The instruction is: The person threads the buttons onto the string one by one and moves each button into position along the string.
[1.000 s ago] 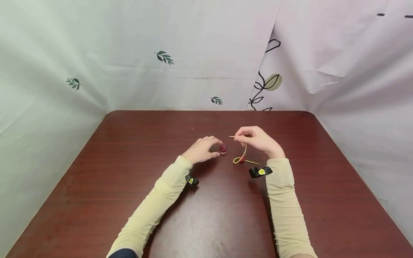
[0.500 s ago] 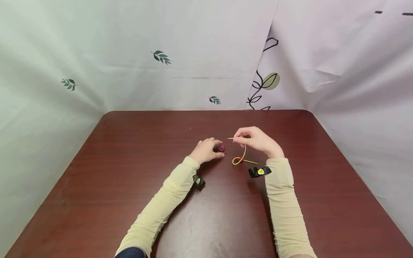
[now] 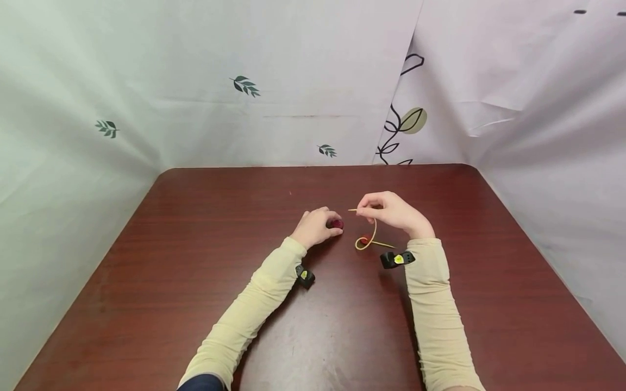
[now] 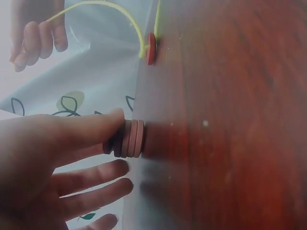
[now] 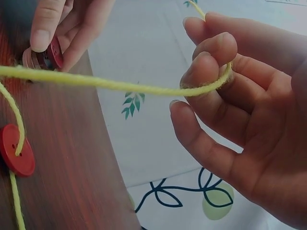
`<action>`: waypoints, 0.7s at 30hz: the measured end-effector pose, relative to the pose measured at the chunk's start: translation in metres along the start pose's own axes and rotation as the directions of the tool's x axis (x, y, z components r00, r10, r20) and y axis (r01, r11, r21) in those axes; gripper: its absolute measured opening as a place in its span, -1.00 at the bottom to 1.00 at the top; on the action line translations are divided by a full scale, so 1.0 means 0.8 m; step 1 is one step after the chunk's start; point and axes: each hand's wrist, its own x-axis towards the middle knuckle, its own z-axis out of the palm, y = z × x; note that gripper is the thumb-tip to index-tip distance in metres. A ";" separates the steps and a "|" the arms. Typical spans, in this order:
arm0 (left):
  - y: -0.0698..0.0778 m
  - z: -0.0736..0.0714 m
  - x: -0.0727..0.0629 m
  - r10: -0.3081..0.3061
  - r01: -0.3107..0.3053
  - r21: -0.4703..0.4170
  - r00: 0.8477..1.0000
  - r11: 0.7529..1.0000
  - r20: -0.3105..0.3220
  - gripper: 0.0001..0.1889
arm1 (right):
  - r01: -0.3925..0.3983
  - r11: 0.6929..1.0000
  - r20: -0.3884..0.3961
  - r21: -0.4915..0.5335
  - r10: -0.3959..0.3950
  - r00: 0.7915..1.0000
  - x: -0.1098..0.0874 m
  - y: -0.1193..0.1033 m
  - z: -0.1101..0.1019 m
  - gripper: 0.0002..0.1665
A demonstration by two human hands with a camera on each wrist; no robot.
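My left hand [image 3: 314, 226] grips a small stack of round buttons [image 4: 131, 139] between thumb and index finger, low over the table. The top button [image 5: 56, 51] is dark red; paler ones lie beneath it. Held in the fingers of my right hand [image 3: 393, 213], a yellow string [image 5: 120, 86] has its thin end sticking out past the fingertips. From there the string drops in a loop and passes through a hole of a loose red button [image 5: 18, 150]. This button is on the table, nearer to me than the right hand, with the string's tail trailing rightward.
The brown wooden table [image 3: 313, 336] has rounded far corners. White cloth [image 3: 205, 125] with leaf prints hangs behind it and at both sides. A black camera strap sits on each sleeved wrist.
My left hand has moved slightly right and closed its thumb and index finger around the button stack. The right hand has stayed nearly still with the string.
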 end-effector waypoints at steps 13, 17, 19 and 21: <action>0.007 -0.023 0.002 0.046 -0.056 -0.121 0.995 0.991 -0.083 -0.69 | 0.001 1.000 0.019 -0.015 0.000 1.000 0.003 0.006 0.003 -0.86; 0.008 -0.031 0.001 0.053 -0.063 -0.145 0.996 0.988 -0.071 -0.68 | 0.003 1.000 0.027 -0.026 -0.002 1.000 0.003 0.005 0.004 -0.88; 0.008 -0.036 -0.001 0.058 -0.067 -0.158 0.997 0.985 -0.057 -0.67 | -0.001 1.000 0.031 -0.025 0.002 1.000 0.003 0.005 0.004 -0.89; 0.007 -0.042 -0.003 0.061 -0.067 -0.180 0.997 0.981 -0.040 -0.66 | -0.006 1.000 0.034 -0.024 0.007 0.999 0.003 0.004 0.005 -0.90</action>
